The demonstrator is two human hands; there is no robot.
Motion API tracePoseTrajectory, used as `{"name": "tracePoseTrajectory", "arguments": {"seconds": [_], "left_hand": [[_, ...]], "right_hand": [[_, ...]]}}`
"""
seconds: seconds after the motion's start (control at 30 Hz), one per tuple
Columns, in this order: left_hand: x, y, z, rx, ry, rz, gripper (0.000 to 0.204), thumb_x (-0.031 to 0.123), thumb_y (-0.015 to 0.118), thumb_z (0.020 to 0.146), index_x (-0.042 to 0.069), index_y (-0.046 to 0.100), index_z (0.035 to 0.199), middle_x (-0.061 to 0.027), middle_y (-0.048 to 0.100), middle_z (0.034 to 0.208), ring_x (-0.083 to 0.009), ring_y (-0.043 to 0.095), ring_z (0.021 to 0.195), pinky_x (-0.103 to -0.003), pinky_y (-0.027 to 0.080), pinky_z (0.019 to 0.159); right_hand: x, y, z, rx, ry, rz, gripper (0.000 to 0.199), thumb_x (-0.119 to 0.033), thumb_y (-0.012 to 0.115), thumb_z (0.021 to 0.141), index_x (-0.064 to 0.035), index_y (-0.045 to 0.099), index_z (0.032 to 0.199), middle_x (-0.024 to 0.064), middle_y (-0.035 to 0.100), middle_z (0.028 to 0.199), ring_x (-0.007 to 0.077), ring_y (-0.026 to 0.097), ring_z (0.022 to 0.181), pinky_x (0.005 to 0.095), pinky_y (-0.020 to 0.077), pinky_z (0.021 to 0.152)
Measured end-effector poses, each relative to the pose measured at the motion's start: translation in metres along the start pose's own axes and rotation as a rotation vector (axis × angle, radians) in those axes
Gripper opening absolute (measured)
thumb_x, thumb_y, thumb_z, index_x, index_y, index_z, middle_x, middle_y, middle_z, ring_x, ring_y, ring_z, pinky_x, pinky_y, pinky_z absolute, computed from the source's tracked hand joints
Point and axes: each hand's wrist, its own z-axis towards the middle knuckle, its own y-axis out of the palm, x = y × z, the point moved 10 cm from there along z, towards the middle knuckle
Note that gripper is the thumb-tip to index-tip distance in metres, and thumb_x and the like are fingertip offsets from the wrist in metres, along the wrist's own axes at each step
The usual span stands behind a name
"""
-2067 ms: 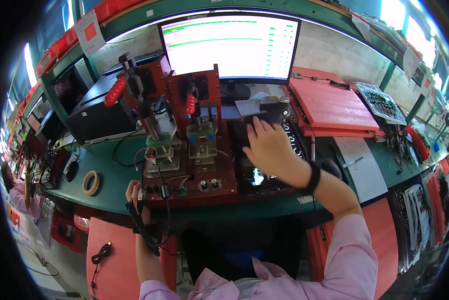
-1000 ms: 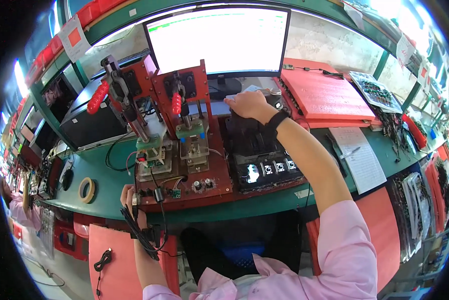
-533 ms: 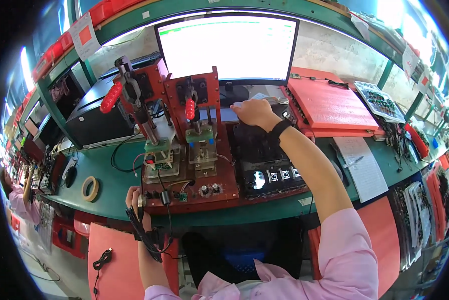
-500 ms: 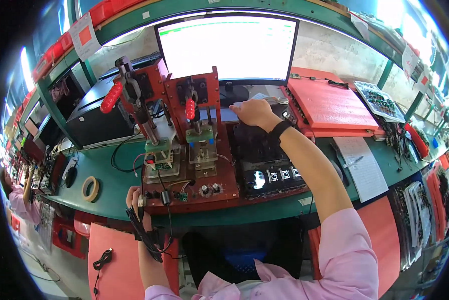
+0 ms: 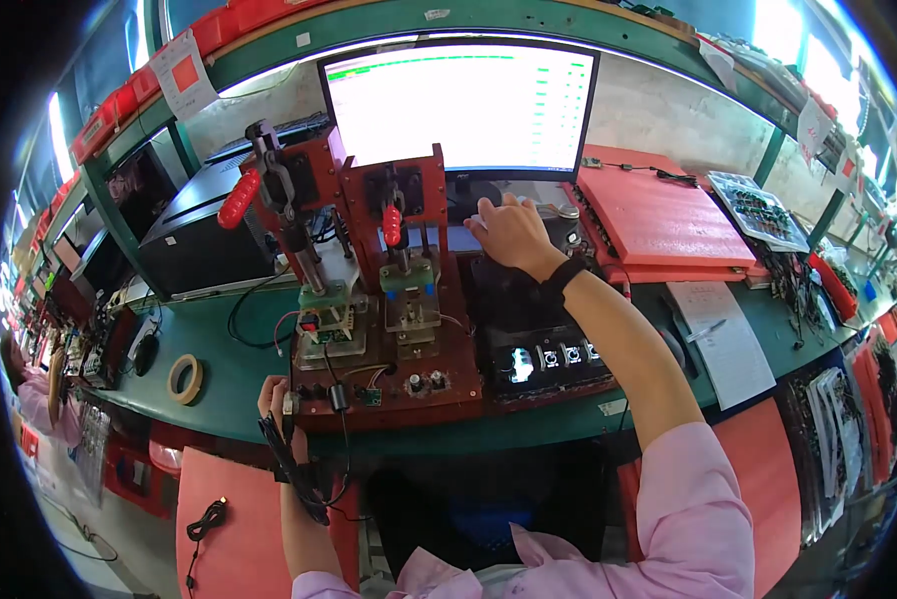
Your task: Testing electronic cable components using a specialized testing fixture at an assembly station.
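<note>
My left hand [image 5: 277, 397] is closed at the front left corner of a red test fixture [image 5: 419, 396], its fingers around the plug end of a black cable [image 5: 287, 454]. The cable's bundled loops hang over my wrist, and a thicker part [image 5: 339, 398] lies against the fixture's front. Two toggle clamps with red handles [image 5: 239, 200] [image 5: 393, 226] stand on the fixture, above small green circuit boards [image 5: 324, 294] [image 5: 409, 278]. My right hand [image 5: 513, 236] reaches over a black device with lit round buttons [image 5: 546, 357], below the monitor. Its fingers look apart, nothing visible in them; the tips are partly hidden.
A bright monitor [image 5: 458, 110] stands behind the fixture. Stacked red foam sheets [image 5: 658, 215] and a written sheet with a pen [image 5: 723, 344] lie to the right. Left are a tape roll [image 5: 185, 379] and a black computer case [image 5: 204, 225]. Another person [image 5: 44, 389] sits far left.
The view has tilted slightly, so the bench appears lower. My right hand's fingers have shifted and spread a little. More green marks show on the monitor. My left hand keeps its hold.
</note>
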Motion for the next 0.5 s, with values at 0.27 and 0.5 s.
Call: {"name": "tracePoseTrajectory", "arguments": {"seconds": [0.27,0.5], "left_hand": [[-0.016,0.001,-0.003,0.084,-0.223,-0.22,0.016,0.013,0.048,0.086,-0.001,0.049,0.079,-0.0026,0.045,0.073,-0.0102,0.042,0.068,-0.023,0.036,0.065],[-0.062,-0.013,-0.002,-0.158,-0.228,-0.091,0.018,0.006,0.044,0.09,0.004,0.05,0.107,-0.0101,0.048,0.102,-0.0213,0.048,0.092,-0.031,0.039,0.082]], "right_hand": [[0.007,0.021,0.002,-0.342,0.125,0.075,0.045,-0.043,0.039,0.094,-0.0037,0.059,0.088,0.0166,0.065,0.082,0.0365,0.058,0.094,0.047,0.0441,0.076],[0.002,0.003,0.001,-0.16,-0.015,0.302,0.046,-0.045,0.048,0.09,-0.0044,0.061,0.076,0.0123,0.063,0.082,0.0338,0.057,0.088,0.0462,0.0445,0.078]]}}
